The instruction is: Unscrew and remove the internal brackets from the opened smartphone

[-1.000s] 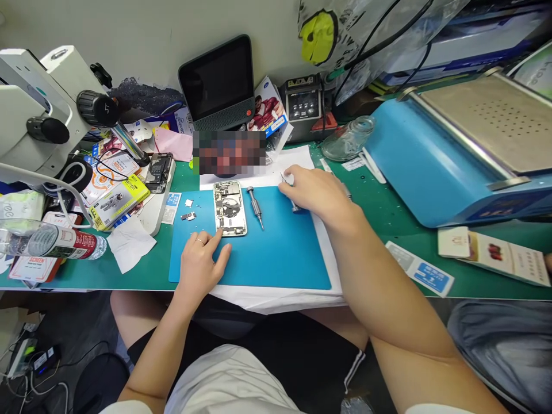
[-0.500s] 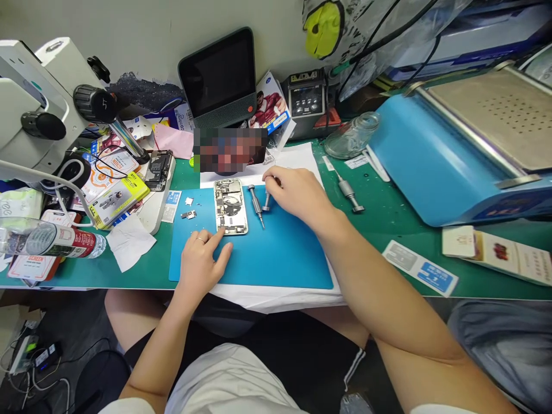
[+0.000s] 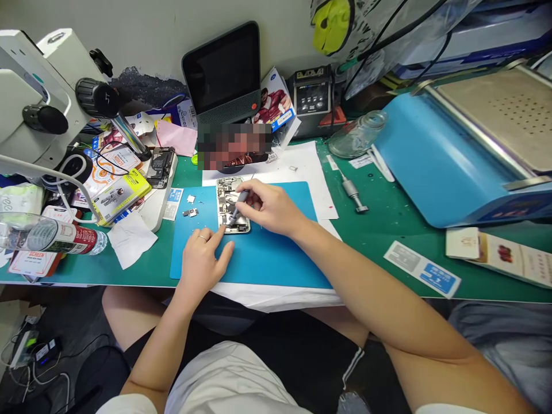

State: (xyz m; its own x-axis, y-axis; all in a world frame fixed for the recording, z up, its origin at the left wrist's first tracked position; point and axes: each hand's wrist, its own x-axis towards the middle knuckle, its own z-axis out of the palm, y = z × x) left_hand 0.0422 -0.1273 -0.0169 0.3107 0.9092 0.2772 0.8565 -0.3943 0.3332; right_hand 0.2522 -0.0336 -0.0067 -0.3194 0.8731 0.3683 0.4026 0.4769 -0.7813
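Observation:
An opened phone (image 3: 222,201) with bare inner parts lies on the blue mat (image 3: 276,259). My left hand (image 3: 202,253) rests at its lower left corner. The index fingertip touches the frame there, and the fingers are spread and hold nothing. My right hand (image 3: 269,207) is above the phone's right side, closed on a grey screwdriver (image 3: 242,197). The screwdriver slants over the phone, its lower end near the phone's bottom part; I cannot tell whether it touches. Left of the phone lie a small silvery plate (image 3: 190,199) and a small dark part (image 3: 190,213).
Another screwdriver (image 3: 354,194) lies right of the white paper (image 3: 323,195), near a glass jar (image 3: 357,135). A blue machine (image 3: 409,167) stands at right. A microscope (image 3: 95,100), boxes and a plastic bottle (image 3: 64,237) crowd the left. A dark screen (image 3: 222,72) stands behind.
My right hand has moved left from the mat beside the phone to over the phone, bringing a screwdriver with it. My left hand stays at the phone's corner. The view has shifted slightly.

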